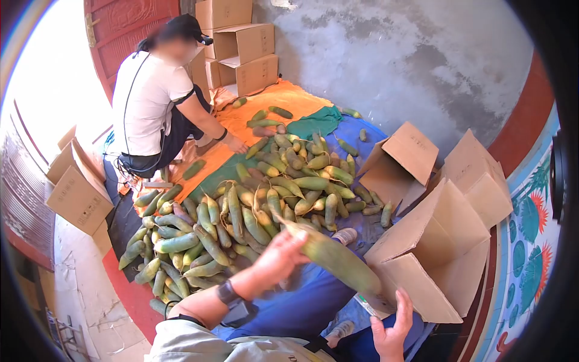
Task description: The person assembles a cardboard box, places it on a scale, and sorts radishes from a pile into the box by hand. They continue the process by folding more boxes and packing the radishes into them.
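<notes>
My left hand (280, 256), with a dark watch on its wrist, grips a large green radish (341, 259) by its pale, root-tipped end. The radish points down and to the right, its thick green end near an open cardboard box (434, 259). Below that thick end is my right hand (395, 329), fingers and thumb apart, holding nothing. A gap shows between it and the radish. Ahead of my knees lies a big heap of green radishes (235, 217), several with thin roots.
Across the heap a crouching person (160, 99) reaches toward the radishes. Another open box (404, 160) lies right of the heap. Stacked boxes (241, 57) stand by the grey wall (386, 60). One more box (81, 193) is at left. Orange sheeting (301, 96) covers part of the floor.
</notes>
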Motion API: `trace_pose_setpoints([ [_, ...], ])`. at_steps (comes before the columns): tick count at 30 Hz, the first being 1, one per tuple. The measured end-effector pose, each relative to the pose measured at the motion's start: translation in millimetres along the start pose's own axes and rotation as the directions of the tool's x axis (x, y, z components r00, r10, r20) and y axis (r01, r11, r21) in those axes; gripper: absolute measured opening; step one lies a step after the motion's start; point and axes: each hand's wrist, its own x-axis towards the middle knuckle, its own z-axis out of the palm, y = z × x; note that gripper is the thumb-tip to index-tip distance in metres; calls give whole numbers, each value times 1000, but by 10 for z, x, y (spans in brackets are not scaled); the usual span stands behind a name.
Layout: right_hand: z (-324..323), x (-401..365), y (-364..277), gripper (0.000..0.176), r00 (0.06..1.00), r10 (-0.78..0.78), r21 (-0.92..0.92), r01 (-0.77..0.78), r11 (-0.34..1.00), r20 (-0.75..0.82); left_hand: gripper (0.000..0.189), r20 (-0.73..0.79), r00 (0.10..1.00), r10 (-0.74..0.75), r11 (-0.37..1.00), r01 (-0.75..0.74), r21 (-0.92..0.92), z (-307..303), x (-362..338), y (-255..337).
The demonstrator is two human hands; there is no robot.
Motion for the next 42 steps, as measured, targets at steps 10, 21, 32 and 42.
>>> trace_pose_setpoints([
  [10,-453,-332,510,51,922,316,274,-252,928,-225,51,369,900,-231,966,167,197,730,240,-776],
  [21,-1328,-29,1006,34,815,343,-213,-480,851,-467,64,658,722,216,123,-688,715,1094,729,-1247],
  [32,-1226,291,1711,29,786,612,-455,-517,725,83,72,711,660,242,117,-747,654,950,840,-1505],
  [42,-1359,261,2178,11,692,690,-481,-541,690,213,68,707,621,339,117,-773,623,943,869,-1608],
])
